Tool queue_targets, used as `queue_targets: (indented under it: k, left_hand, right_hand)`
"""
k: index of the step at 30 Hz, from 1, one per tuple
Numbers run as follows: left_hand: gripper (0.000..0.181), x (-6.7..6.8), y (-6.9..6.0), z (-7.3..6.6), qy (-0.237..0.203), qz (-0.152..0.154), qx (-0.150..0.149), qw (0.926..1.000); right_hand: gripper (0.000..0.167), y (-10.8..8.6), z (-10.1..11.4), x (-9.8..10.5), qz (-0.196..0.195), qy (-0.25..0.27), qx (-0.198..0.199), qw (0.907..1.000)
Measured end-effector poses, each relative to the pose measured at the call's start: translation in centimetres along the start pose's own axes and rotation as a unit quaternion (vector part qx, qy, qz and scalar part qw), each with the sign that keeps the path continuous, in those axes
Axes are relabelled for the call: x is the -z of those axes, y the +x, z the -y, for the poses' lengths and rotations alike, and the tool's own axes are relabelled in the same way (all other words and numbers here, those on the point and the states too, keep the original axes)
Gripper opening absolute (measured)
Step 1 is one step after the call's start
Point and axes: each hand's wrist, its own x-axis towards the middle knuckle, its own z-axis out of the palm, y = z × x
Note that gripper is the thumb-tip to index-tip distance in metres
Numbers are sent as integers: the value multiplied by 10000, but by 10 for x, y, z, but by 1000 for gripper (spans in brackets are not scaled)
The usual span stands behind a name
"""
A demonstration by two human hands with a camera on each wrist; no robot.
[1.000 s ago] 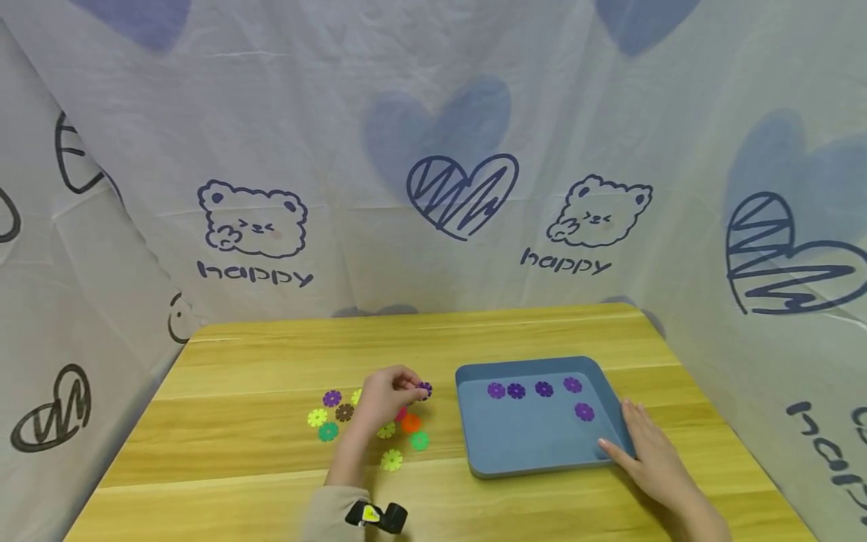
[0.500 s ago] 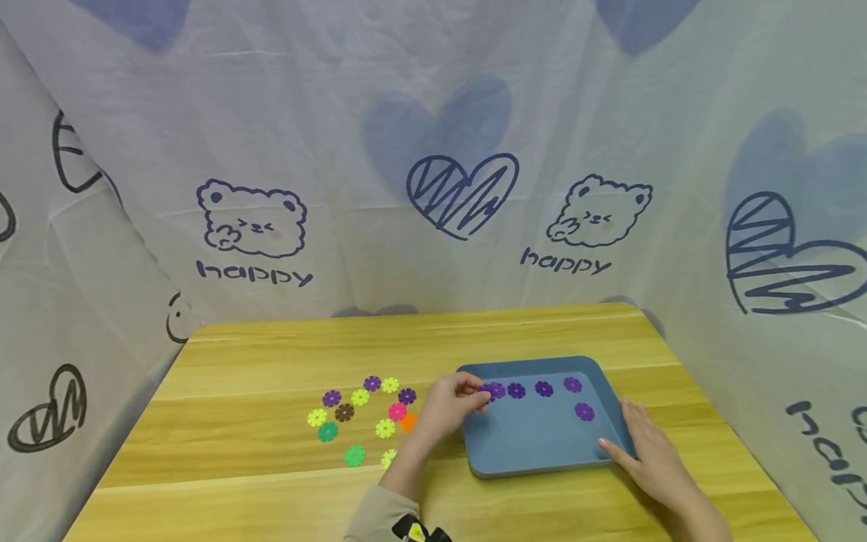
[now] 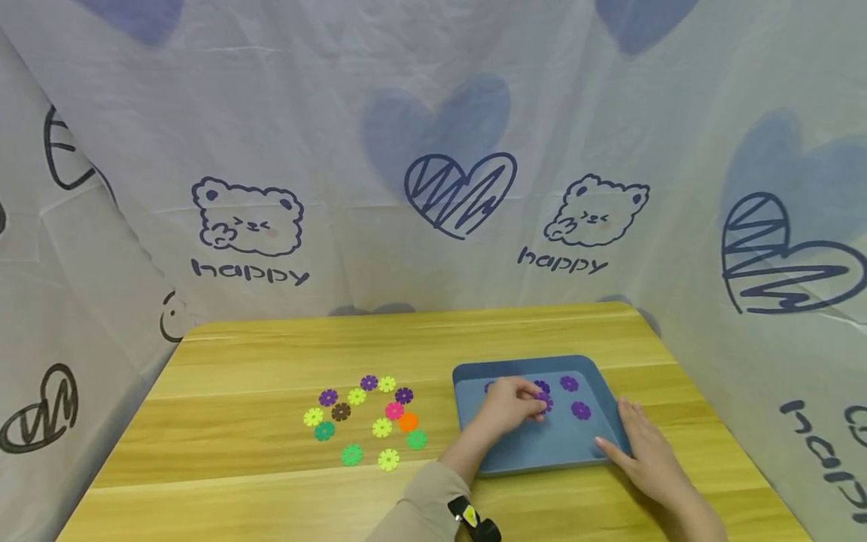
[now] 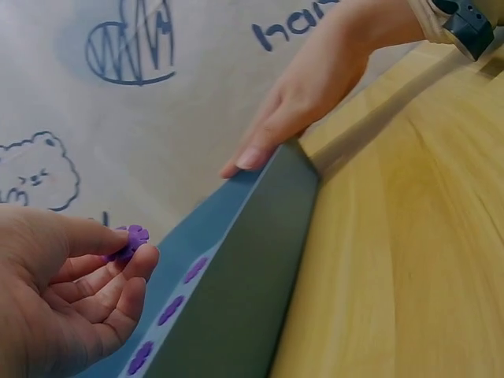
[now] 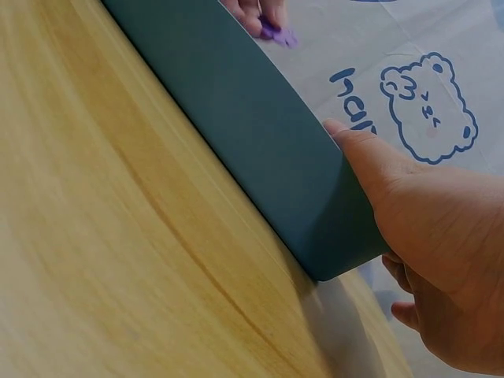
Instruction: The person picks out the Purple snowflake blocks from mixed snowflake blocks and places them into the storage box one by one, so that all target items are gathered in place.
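Between thumb and fingertips, my left hand pinches a purple flower-shaped disc over the blue tray; the left wrist view shows this disc raised above the tray wall. More purple discs lie inside the tray along its back and right, some partly covered by the left hand. At the tray's front right corner, my right hand holds the tray, thumb over the rim and fingers along the outer side. From the right wrist, the thumb of that hand is on the rim.
Left of the tray, several flower discs in yellow, green, purple, pink, orange and brown lie spread on the wooden table. A printed cloth hangs behind and at both sides.
Carrying the purple disc, my left hand has moved right from the loose discs, across the tray's left rim, to over the tray. My right hand stays at the corner.
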Motion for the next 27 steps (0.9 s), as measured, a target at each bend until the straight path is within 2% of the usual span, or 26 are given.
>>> queue_targets:
  k: [7, 15, 19, 27]
  left_hand:
    - [14, -20, 11, 0, 21, -19, 333, 9994]
    - [15, -34, 14, 1, -18, -279, 601, 9978]
    - [17, -36, 16, 4, 39, -347, 574, 9977]
    - [30, -31, 13, 7, 357, -204, 354, 9985]
  right_hand:
    - [92, -1, 0, -1, 47, -21, -83, 10000]
    - [92, 0, 1, 0, 48, -29, -100, 9999]
    - [92, 1, 2, 0, 5, -16, -58, 10000]
    - [92, -1, 1, 0, 7, 57, -78, 10000]
